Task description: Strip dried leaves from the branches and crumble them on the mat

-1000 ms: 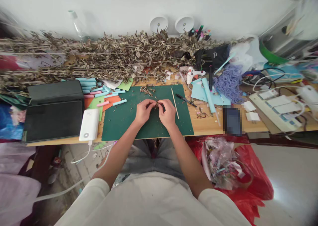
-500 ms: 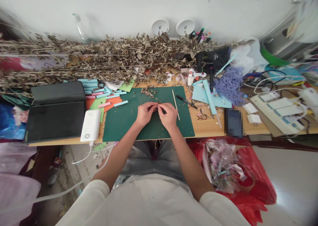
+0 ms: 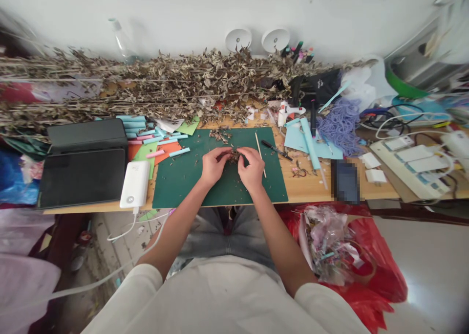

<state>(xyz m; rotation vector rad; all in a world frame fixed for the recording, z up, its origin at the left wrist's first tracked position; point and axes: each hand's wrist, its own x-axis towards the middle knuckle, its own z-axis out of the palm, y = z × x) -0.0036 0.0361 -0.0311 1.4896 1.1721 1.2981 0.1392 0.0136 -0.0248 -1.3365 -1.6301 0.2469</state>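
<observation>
A small clump of brown dried leaves [image 3: 234,155] sits between my two hands above the green cutting mat [image 3: 183,185]. My left hand [image 3: 214,167] has its fingers curled against the clump's left side. From the right, my right hand [image 3: 251,167] closes its thumb and fingers on the same clump. Part of the leaves is hidden by the fingertips. Farther up the mat lies another little heap of dried leaves [image 3: 221,136]. Leaf crumbs are scattered around, and a thin wooden stick [image 3: 260,153] rests just beyond my right hand.
Long bundles of dried stems [image 3: 176,82] run along the back. A tablet [image 3: 82,177] and a white power bank [image 3: 134,185] lie left. At right are a black pen [image 3: 276,149], a glue gun [image 3: 287,111], purple cord [image 3: 339,128] and a power strip [image 3: 412,170].
My hands have moved slightly apart from a fingertip-to-fingertip pinch. More of the dried leaf clump now shows between them.
</observation>
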